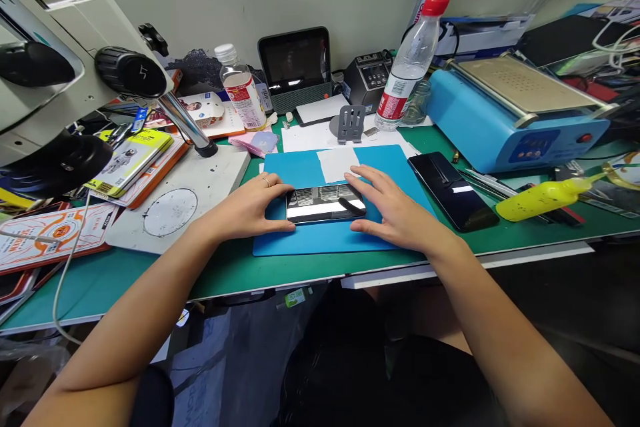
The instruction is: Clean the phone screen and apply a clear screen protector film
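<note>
The phone [326,205] lay face up on the blue mat [330,244], its long sides running from 9 o'clock to 3 o'clock. The left hand [250,210] was at its 9 o'clock end, thumb along the near edge and forefinger at the far corner, closed only to the phone's width and seeming to grip it lightly. The right hand [400,210] arched about the 3 o'clock end, fingers by the far edge and thumb by the near one, parted by about the same width; whether those fingertips pressed on it I could not tell.

As for progress, the phone appeared whole from above, so the placing of it squarely on the mat looked done. Bright reflections crossed its face, and I could not tell whether the screen was lit. Neither hand held a tool, so any finer work seemed either not yet begun or already over; one view could not settle which.

Around the phone, a white sheet [339,165] lay just beyond it at 12 o'clock, with the grey stand [351,123] farther out towards 1. The other phone [453,190], untouched, lay at 3 o'clock, with the yellow bottle [540,200] past it. The microscope [133,73] loomed at 10 o'clock, away from both hands.
</note>
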`<state>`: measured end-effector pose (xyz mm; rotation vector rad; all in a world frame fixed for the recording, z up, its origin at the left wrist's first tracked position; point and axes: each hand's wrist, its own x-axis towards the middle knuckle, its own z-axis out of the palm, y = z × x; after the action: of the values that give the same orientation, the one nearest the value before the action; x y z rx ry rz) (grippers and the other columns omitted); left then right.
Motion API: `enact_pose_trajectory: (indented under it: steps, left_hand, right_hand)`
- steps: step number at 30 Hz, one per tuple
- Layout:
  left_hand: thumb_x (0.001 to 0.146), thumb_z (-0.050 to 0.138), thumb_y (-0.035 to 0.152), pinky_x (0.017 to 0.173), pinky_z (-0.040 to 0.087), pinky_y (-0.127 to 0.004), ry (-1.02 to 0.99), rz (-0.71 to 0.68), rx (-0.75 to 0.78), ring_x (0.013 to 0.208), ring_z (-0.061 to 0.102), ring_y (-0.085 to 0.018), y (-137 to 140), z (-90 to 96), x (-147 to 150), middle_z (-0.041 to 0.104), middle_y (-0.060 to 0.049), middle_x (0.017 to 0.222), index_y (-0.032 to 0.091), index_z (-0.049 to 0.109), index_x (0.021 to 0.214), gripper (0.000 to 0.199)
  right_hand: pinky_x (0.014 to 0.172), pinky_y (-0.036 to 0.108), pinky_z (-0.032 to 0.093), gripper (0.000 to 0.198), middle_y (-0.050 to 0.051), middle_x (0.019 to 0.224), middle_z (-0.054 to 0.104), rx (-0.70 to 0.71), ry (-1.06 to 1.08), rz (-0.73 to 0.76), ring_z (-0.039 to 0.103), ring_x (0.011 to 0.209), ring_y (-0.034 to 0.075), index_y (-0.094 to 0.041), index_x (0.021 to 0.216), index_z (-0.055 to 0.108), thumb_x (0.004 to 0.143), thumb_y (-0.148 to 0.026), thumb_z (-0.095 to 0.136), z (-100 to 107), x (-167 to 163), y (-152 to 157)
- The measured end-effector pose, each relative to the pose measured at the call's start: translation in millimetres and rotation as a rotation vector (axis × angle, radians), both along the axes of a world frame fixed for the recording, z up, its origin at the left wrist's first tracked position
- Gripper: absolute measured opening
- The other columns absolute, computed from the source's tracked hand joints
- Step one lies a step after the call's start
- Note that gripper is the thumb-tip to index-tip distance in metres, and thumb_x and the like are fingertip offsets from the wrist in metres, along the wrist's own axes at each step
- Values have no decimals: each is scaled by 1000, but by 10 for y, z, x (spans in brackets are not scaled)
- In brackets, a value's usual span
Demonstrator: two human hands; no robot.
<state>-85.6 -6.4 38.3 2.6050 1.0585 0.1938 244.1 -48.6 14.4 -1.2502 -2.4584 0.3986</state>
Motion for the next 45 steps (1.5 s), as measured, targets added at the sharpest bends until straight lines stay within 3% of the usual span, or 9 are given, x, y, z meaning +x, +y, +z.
enact_pose_trajectory:
  steps: [8,13,17,23,29,34,40,43,45]
  left_hand:
    - [87,65,70,99,48,-46,-5,-5,12,111,58,-31,8,-22,-7,61,-12,119,20,58,139,73]
    - [87,66,70,98,49,-44,-6,6,2,111,58,-31,8,-21,-5,61,-11,119,20,58,139,73]
    - [87,66,69,98,49,-44,-17,6,-14,111,58,-31,17,-22,1,60,-11,119,20,58,138,71]
    - [86,70,66,97,50,-44,-44,17,-23,111,59,-31,37,-38,3,61,-11,118,20,61,136,69]
    - [85,72,64,97,49,-43,-45,25,-29,111,59,-30,40,-25,9,62,-10,117,20,61,135,67]
    - [85,73,63,95,49,-41,-48,-5,0,108,59,-29,49,-28,1,62,-11,114,16,61,135,69]
    - [80,76,68,96,49,-42,-50,-8,28,108,59,-30,48,-46,-10,62,-11,114,14,61,134,78]
    - [78,76,71,95,49,-43,-40,18,37,106,59,-30,49,-56,-17,62,-11,115,16,62,132,79]
    - [77,76,72,96,49,-44,-38,26,42,106,60,-31,54,-65,-25,61,-12,116,16,62,133,80]
  right_hand:
    - [121,69,31,74,13,172,28,2,-66,103,22,158,43,-32,153,52,89,-68,63,37,-42,-6]
    - [121,67,30,74,14,173,26,-3,-83,106,21,159,41,-31,154,51,91,-69,60,28,-43,-7]
    - [121,62,35,73,16,168,37,25,11,20,30,156,38,-24,155,49,97,-67,50,23,-24,11]
    - [114,54,45,51,13,146,65,60,7,-152,57,137,36,-18,143,63,104,-45,45,220,-101,339]
    - [94,46,51,36,17,120,72,-27,-159,-172,65,113,34,-12,120,75,95,-34,61,249,-374,807]
    - [80,40,48,21,14,102,69,20,-142,-198,64,98,29,-14,93,75,95,-22,55,158,-462,952]
    - [81,38,48,22,12,101,72,178,-13,-220,64,95,26,-15,102,68,103,-25,48,277,-668,534]
    - [85,40,51,25,14,102,75,230,-54,-49,67,97,28,-13,102,70,104,-21,46,271,-885,152]
    - [97,44,52,29,16,113,76,251,-80,63,68,109,29,-11,112,71,105,-21,45,215,-1015,-45]
